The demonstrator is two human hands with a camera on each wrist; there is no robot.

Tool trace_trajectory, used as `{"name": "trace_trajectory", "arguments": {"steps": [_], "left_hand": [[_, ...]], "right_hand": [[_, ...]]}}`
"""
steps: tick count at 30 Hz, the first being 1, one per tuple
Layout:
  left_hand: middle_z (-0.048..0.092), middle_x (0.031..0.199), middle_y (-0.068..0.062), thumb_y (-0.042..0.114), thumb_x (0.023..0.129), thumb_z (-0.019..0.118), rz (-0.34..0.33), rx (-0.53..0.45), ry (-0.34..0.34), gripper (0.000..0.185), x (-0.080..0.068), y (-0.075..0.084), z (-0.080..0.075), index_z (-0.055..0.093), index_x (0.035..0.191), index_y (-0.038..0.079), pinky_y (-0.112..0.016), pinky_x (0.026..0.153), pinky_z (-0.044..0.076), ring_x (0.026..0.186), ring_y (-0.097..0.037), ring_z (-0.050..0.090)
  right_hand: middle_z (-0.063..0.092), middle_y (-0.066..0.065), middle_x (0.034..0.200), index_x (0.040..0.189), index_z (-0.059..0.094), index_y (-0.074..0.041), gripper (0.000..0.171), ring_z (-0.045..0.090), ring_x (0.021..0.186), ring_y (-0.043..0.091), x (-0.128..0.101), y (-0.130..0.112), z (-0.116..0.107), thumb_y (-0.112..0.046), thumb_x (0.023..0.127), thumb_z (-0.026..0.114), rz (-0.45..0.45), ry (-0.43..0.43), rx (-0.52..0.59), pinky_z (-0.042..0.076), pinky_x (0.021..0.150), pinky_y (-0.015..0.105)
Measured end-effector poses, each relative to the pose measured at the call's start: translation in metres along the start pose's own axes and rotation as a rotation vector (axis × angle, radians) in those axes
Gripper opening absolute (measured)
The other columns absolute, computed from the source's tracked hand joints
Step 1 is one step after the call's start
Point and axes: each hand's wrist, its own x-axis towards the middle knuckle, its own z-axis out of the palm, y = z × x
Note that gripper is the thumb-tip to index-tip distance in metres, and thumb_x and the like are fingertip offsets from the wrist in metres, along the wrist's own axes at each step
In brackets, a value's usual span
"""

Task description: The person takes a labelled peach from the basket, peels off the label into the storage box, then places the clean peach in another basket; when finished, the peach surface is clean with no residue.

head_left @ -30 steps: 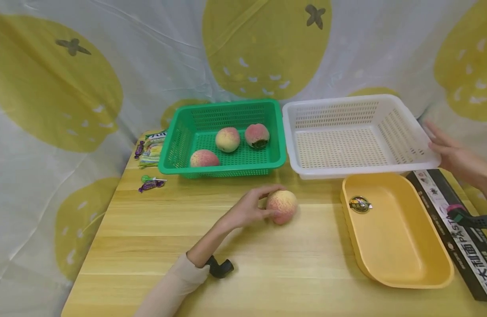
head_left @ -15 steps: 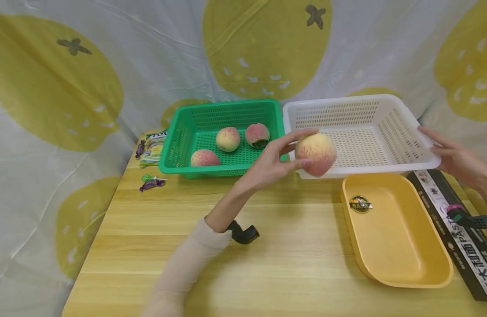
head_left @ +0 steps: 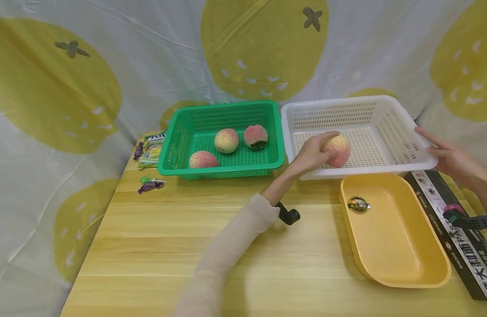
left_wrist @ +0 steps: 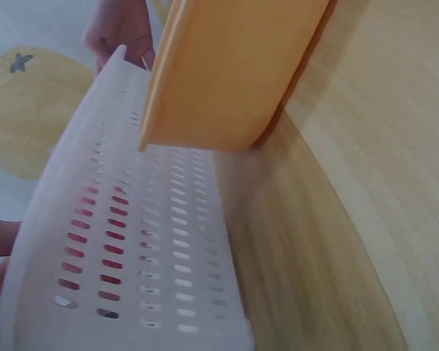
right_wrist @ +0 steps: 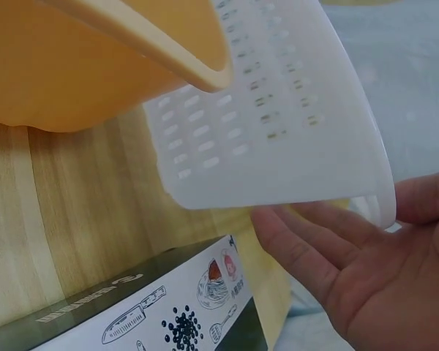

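Hands: left (head_left: 312,154) has carried peach (head_left: 337,150) into white basket (head_left: 402,108).

A green basket (head_left: 170,149) holds three peaches (head_left: 226,140). A yellow tub (head_left: 402,264) sits beside a black pasta box (head_left: 471,259). Wrapped candies (head_left: 148,184) and snack packets (head_left: 151,149) lie left of the basket.

Counting four peaches: three sitting in the green basket (head_left: 170,149) at (head_left: 203,160), (head_left: 226,140) and (head_left: 256,136), one more over the white basket (head_left: 386,105) at (head_left: 337,150). Also seeing two baskets, one yellow tray (head_left: 394,237), one black box (head_left: 471,255), two hands, a few candies (head_left: 150,186).
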Motion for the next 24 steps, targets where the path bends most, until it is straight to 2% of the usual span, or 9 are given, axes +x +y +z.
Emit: {"name": "trace_trajectory", "arguments": {"steps": [5, 7, 9, 11, 12, 14, 18, 21, 24], "left_hand": [[0.054, 0.157, 0.000, 0.016, 0.097, 0.074, -0.133, 0.040, -0.064, 0.052, 0.0074, -0.0060, 0.0050, 0.060, 0.147, 0.017, -0.025, 0.113, 0.041, 0.134, -0.010, 0.051], [0.055, 0.155, -0.001, 0.016, 0.095, 0.075, -0.176, 0.022, -0.072, 0.053, 0.0089, -0.0074, 0.0047, 0.061, 0.146, 0.017, -0.022, 0.099, 0.046, 0.112, -0.011, 0.059], [0.056, 0.155, -0.001, 0.017, 0.093, 0.078, -0.209, 0.035, -0.071, 0.054, 0.0097, -0.0083, 0.0044, 0.063, 0.145, 0.018, -0.017, 0.087, 0.044, 0.099, -0.006, 0.055], [0.055, 0.155, -0.002, 0.016, 0.091, 0.080, -0.239, 0.034, -0.079, 0.056, 0.0100, -0.0086, 0.0046, 0.063, 0.144, 0.019, -0.018, 0.078, 0.040, 0.086, -0.010, 0.048], [0.055, 0.156, -0.002, 0.015, 0.091, 0.081, -0.244, 0.044, -0.083, 0.057, 0.0100, -0.0086, 0.0048, 0.063, 0.144, 0.019, -0.018, 0.077, 0.041, 0.086, -0.012, 0.050], [0.055, 0.155, -0.002, 0.018, 0.089, 0.083, -0.246, 0.092, -0.078, 0.058, 0.0098, -0.0085, 0.0055, 0.063, 0.143, 0.020, -0.016, 0.089, 0.045, 0.109, -0.008, 0.058], [0.055, 0.155, -0.001, 0.018, 0.089, 0.083, -0.261, 0.101, -0.062, 0.058, 0.0100, -0.0082, 0.0065, 0.063, 0.144, 0.022, -0.022, 0.102, 0.048, 0.134, -0.013, 0.056], [0.054, 0.156, -0.001, 0.016, 0.089, 0.083, -0.293, 0.063, -0.047, 0.058, 0.0105, -0.0074, 0.0065, 0.064, 0.143, 0.022, -0.019, 0.090, 0.047, 0.117, -0.011, 0.056], [0.051, 0.159, -0.001, 0.012, 0.089, 0.082, -0.327, 0.019, -0.043, 0.060, 0.0112, -0.0061, 0.0061, 0.062, 0.145, 0.024, -0.018, 0.066, 0.041, 0.083, -0.009, 0.051]], "right_hand": [[0.056, -0.031, 0.131, 0.168, 0.010, -0.025, 0.058, 0.065, 0.104, -0.008, -0.0021, 0.0001, 0.0023, -0.012, 0.114, 0.028, 0.017, 0.044, -0.144, 0.054, 0.078, 0.010], [0.055, -0.032, 0.131, 0.168, 0.009, -0.025, 0.058, 0.065, 0.104, -0.008, -0.0029, 0.0005, 0.0026, -0.013, 0.114, 0.028, 0.019, 0.050, -0.166, 0.054, 0.078, 0.010], [0.055, -0.031, 0.131, 0.168, 0.008, -0.024, 0.059, 0.065, 0.104, -0.007, -0.0038, 0.0012, 0.0030, -0.012, 0.114, 0.028, 0.017, 0.052, -0.146, 0.055, 0.078, 0.011], [0.056, -0.031, 0.131, 0.168, 0.008, -0.023, 0.059, 0.066, 0.104, -0.007, -0.0047, 0.0021, 0.0029, -0.012, 0.114, 0.028, 0.013, 0.050, -0.117, 0.055, 0.078, 0.012], [0.056, -0.030, 0.131, 0.168, 0.008, -0.023, 0.059, 0.066, 0.104, -0.006, -0.0052, 0.0024, 0.0029, -0.011, 0.114, 0.027, 0.013, 0.049, -0.108, 0.055, 0.077, 0.012], [0.055, -0.031, 0.131, 0.168, 0.007, -0.023, 0.059, 0.066, 0.104, -0.007, -0.0055, 0.0026, 0.0029, -0.012, 0.114, 0.027, 0.011, 0.046, -0.109, 0.055, 0.078, 0.012], [0.053, -0.032, 0.132, 0.168, 0.007, -0.025, 0.058, 0.064, 0.106, -0.009, -0.0046, 0.0016, 0.0033, -0.013, 0.114, 0.026, 0.018, 0.045, -0.145, 0.054, 0.078, 0.011], [0.051, -0.033, 0.131, 0.168, 0.007, -0.027, 0.058, 0.063, 0.106, -0.010, -0.0030, 0.0005, 0.0037, -0.015, 0.115, 0.026, 0.028, 0.049, -0.184, 0.053, 0.078, 0.010], [0.049, -0.033, 0.131, 0.168, 0.006, -0.028, 0.058, 0.062, 0.106, -0.011, -0.0015, -0.0001, 0.0040, -0.017, 0.115, 0.026, 0.042, 0.053, -0.205, 0.053, 0.078, 0.010]]}}
